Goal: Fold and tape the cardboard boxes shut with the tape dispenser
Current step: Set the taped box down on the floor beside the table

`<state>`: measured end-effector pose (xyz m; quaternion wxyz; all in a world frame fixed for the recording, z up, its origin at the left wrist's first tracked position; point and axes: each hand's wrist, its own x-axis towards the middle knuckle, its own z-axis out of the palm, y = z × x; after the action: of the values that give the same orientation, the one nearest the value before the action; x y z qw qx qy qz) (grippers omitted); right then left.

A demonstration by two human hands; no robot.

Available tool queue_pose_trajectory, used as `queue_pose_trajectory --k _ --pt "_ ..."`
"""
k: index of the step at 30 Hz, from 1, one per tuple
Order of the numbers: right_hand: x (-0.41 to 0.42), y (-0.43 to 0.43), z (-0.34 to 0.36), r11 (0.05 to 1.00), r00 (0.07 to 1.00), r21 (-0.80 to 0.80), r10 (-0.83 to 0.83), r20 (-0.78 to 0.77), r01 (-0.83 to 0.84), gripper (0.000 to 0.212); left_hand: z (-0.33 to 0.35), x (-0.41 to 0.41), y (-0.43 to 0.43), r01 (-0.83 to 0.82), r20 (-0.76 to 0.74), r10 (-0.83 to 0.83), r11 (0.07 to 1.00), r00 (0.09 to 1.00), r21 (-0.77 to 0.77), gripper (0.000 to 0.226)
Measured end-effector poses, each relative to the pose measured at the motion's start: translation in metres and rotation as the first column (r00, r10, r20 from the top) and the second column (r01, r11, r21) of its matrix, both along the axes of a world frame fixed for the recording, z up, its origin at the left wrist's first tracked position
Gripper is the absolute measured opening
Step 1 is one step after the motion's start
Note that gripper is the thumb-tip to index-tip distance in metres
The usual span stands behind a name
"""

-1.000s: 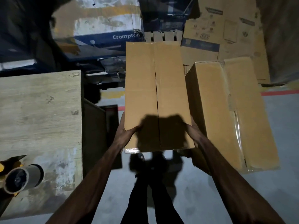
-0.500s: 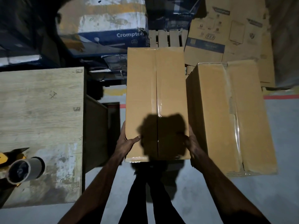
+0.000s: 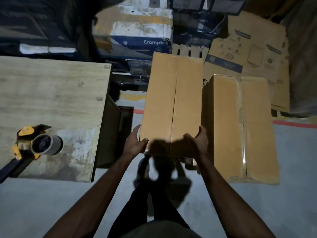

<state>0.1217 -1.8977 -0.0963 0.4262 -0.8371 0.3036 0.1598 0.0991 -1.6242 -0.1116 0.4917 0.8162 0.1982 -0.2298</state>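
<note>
The person is holding a closed cardboard box (image 3: 173, 103) out in front of them, above the grey floor (image 3: 42, 203), with its top seam running away from the camera and glinting with clear tape. The left hand (image 3: 135, 143) is gripping the near left corner, thumb curling over the top edge and fingers wrapping down the side; the right hand (image 3: 197, 143) is clasping the near right corner the same way, thumb lying on the top panel. Just beside the held box, on its right, a second box (image 3: 240, 126) is sitting on the floor, taped along its seam; the two seem to be touching, though the dim light is making that hard to confirm. The tape dispenser (image 3: 34, 146), yellow with a roll on it, is lying on the worn wooden table (image 3: 51, 91) to the left, well apart from both hands. Behind, a blue and white Crompton carton (image 3: 140, 36) and flattened printed cardboard (image 3: 248, 48) are leaning in the shadows.
</note>
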Motion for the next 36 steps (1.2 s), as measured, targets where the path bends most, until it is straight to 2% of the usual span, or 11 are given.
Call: queue_pose_trajectory --k 4,5,9,12,14,18,22,29,33,36 --pt "-0.022 0.034 0.041 0.979 0.976 -0.113 0.185 0.117 -0.172 0.085 0.029 -0.046 0.016 0.005 0.084 0.0 0.998 0.996 -0.068 0.104" --pt "-0.031 0.045 0.049 0.972 0.963 -0.095 0.229 0.144 -0.217 0.082 0.037 -0.056 0.021 -0.025 0.089 0.033 0.995 0.995 -0.096 0.097" --pt "-0.066 0.112 0.075 0.915 0.906 0.062 0.384 0.179 -0.4 0.062 0.069 -0.098 0.059 -0.12 0.116 0.153 0.961 0.982 -0.249 0.042" --pt "-0.092 0.183 0.083 0.852 0.872 0.191 0.465 0.15 -0.487 0.037 0.082 -0.138 0.111 -0.152 0.169 0.201 0.953 0.965 -0.264 0.044" --pt "-0.113 0.241 0.086 0.804 0.837 0.231 0.525 0.153 -0.547 0.03 0.086 -0.167 0.158 -0.188 0.179 0.236 0.95 0.955 -0.248 0.037" --pt "-0.159 0.367 0.088 0.687 0.743 0.295 0.649 0.164 -0.665 0.032 0.093 -0.23 0.262 -0.329 0.209 0.381 0.912 0.901 -0.245 0.026" --pt "-0.196 0.489 0.091 0.566 0.613 0.257 0.773 0.163 -0.783 0.027 0.099 -0.289 0.372 -0.435 0.257 0.482 0.873 0.837 -0.22 0.017" --pt "-0.241 0.67 0.096 0.474 0.518 0.248 0.842 0.153 -0.845 0.027 0.099 -0.356 0.532 -0.591 0.22 0.629 0.777 0.746 -0.218 0.019" --pt "-0.256 0.758 0.088 0.376 0.414 0.244 0.901 0.128 -0.894 0.028 0.093 -0.378 0.609 -0.695 0.19 0.742 0.669 0.643 -0.264 0.019" --pt "-0.26 0.826 0.086 0.33 0.37 0.271 0.923 0.111 -0.904 0.027 0.084 -0.39 0.665 -0.737 0.196 0.792 0.611 0.579 -0.29 0.019"
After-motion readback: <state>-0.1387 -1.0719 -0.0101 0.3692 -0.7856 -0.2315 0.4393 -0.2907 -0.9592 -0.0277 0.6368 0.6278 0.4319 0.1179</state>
